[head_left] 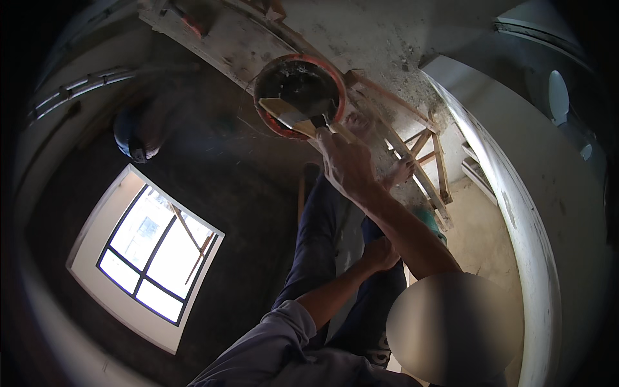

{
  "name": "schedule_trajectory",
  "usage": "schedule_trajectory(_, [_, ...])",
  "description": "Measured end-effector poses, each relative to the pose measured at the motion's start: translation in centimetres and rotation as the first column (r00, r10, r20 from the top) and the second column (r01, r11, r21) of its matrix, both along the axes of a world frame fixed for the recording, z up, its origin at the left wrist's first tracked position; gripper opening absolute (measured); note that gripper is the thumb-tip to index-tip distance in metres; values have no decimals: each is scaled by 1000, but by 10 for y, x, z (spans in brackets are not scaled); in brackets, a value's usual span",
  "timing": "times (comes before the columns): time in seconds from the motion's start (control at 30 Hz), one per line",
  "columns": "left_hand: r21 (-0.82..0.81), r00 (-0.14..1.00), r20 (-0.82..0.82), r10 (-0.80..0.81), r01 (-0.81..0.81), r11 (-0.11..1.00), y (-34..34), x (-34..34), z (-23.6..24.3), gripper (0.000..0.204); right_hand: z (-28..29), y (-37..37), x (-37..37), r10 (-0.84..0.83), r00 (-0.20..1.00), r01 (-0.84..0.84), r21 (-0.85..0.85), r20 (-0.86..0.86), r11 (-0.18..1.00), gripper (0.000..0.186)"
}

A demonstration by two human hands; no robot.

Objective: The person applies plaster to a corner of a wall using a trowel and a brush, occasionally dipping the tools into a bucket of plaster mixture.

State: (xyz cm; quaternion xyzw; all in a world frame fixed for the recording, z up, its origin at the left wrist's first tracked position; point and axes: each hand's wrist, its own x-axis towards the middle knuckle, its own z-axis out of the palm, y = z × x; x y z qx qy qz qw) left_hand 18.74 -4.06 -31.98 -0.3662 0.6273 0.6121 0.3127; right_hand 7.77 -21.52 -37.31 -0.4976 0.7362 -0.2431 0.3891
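Note:
A round bucket with an orange-red rim (pixel 340 90) and dark, wet-looking stuff inside stands on a dusty plank platform. My right hand (pixel 345 158) is closed round the handle of a broad flat trowel (pixel 284 115), held over the near side of that bucket. Its blade has a yellowish edge and a grey face, with a black part close to my fingers. Lower down, my left hand (pixel 383 253) is a fist beside my dark-trousered leg. Its fingers are curled away from view, so whatever it may hold is hidden.
The plank platform (pixel 225 55) runs diagonally across the top, littered with grit. My bare feet are beside the bucket. To the right stands a wooden trestle (pixel 438 161). A bright window (pixel 161 251) is set in the dark wall at left, with a blue rounded object (pixel 132 135) above it.

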Motion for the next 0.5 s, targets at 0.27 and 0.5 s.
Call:
schedule_trajectory(0.27, [343, 993, 103, -60, 22, 939, -8, 2, -4, 63, -60, 1, 19, -107, 993, 108, 29, -47, 994, 23])
schedule_trajectory(0.5, [-209, 879, -238, -413, 369, 905, 23, 49, -19, 33, 48, 135, -23, -438, 897, 411, 253, 61, 876, 11])
